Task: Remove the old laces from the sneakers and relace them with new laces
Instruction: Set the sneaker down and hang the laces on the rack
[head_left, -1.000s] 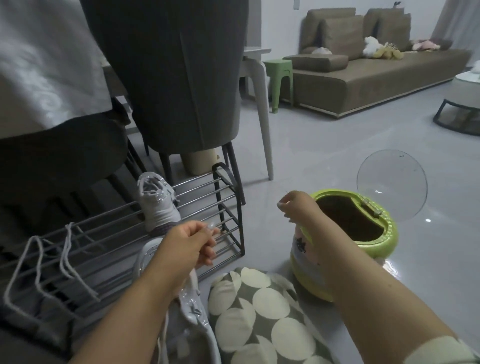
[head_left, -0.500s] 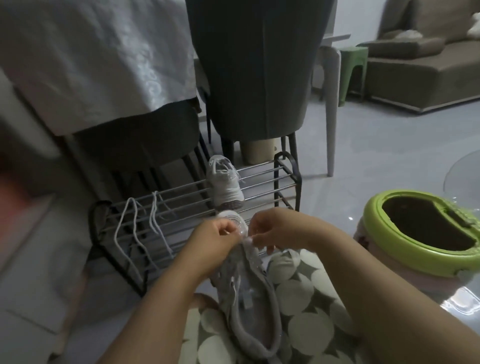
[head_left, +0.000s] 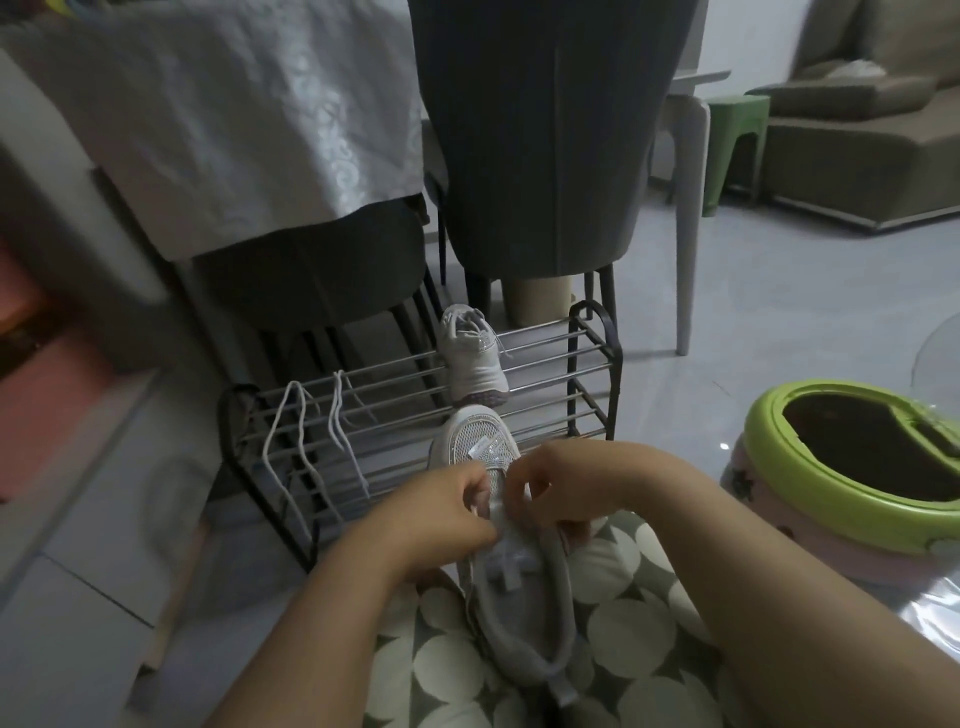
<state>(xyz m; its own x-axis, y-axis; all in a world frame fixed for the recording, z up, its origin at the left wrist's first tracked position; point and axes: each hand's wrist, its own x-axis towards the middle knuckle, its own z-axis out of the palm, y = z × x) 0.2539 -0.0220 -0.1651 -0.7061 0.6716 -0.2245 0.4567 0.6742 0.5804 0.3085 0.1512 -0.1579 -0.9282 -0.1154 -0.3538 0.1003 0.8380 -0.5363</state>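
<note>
The sneaker lies on the lap, toe pointing away. The right hand, a second ago held out over the green bin, is now back at the eyelets. Both it and the left hand have fingers curled, pinching at the tongue area; a lace is not discernible. Judgement: removal finished, relacing starts. Laces hang on the rack, beside the second sneaker.

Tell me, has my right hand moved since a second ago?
Yes. The right hand has come from above the green bin, leftward, to the sneaker on the lap.
</note>
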